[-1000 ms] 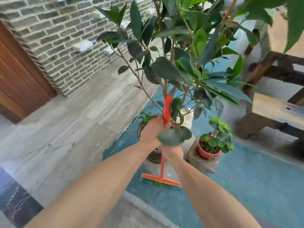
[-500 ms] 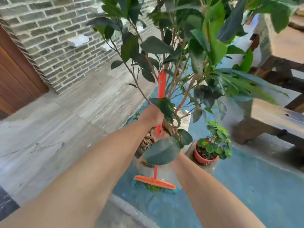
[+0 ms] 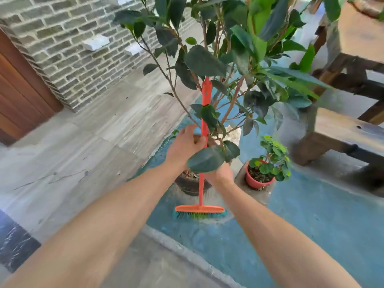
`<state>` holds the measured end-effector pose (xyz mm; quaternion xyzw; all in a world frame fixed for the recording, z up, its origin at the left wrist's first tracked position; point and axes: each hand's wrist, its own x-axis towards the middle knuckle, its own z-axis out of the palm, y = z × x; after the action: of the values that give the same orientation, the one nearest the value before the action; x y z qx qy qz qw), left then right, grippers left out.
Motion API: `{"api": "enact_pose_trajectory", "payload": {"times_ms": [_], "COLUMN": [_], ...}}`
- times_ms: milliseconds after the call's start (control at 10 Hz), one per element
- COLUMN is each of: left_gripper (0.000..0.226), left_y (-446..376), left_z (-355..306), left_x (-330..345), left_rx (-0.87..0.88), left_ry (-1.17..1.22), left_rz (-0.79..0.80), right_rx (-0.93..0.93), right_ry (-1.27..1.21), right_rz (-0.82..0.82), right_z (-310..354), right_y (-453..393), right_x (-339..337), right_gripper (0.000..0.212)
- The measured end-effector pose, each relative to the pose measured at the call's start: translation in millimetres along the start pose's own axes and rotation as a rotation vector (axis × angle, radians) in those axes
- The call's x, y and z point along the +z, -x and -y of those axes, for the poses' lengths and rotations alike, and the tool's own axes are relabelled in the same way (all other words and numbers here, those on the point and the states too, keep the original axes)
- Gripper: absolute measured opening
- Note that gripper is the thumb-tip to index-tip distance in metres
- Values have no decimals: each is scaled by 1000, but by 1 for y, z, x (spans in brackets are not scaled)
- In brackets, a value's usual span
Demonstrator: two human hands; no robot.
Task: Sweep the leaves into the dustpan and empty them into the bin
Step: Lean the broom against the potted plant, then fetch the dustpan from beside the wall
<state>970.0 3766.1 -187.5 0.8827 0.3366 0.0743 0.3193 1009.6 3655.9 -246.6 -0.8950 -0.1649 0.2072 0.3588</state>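
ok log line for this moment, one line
left hand: grips broom handle | right hand: grips lower | head: blue floor

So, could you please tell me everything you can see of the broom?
The broom stands nearly upright, its orange plastic-looking handle rising among the plant's leaves. Its orange head with green and teal bristles rests on the blue floor. The left hand holds the handle higher up, the right hand lower.

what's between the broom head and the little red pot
In the head view, the stretch between the broom head and the red pot holds only blue floor and the stone block under the pot.
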Motion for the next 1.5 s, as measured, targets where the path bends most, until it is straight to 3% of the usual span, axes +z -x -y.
{"api": "enact_pose_trajectory", "payload": {"times_ms": [100, 200, 300, 400, 500, 600, 900, 1000, 1100, 1200, 1500], "left_gripper": [21, 42, 48, 47, 45, 42, 32, 34, 37, 43, 47], "left_y": [54, 112, 176, 290, 370, 492, 727, 824, 890, 1006, 1330], "left_z": [22, 39, 46, 42, 35, 16, -54, -94, -122, -174, -270], "left_x": [-16, -44, -70, -110, -134, -160, -149, -115, -86, -36, 68], "left_rx": [100, 300, 397, 557, 655, 802, 1208, 1343, 1445, 1678, 2151], "left_ry": [-24, -72, -41, -52, -43, 44, 274, 306, 327, 361, 500], "left_rz": [-9, -48, -64, -89, -105, -2, 248, 395, 466, 515, 656], "right_rx": [-141, -289, -384, -434, -432, -360, -3, 201, 309, 502, 988], "right_ry": [294, 354, 378, 411, 413, 336, 377, 356, 388, 500, 739], "right_rz": [-49, -237, -264, -312, -375, -574, -854, -1081, -1209, -1341, -1496], "right_z": [9, 4, 9, 13, 9, -15, -100, -137, -164, -211, -313], "right_y": [38, 107, 178, 304, 397, 551, 887, 1017, 1098, 1217, 1494], "right_x": [-22, -49, -69, -97, -115, -150, -213, -222, -220, -214, -193], "right_gripper": [31, 35, 38, 38, 29, 24, 16, 16, 18, 22, 29]}}
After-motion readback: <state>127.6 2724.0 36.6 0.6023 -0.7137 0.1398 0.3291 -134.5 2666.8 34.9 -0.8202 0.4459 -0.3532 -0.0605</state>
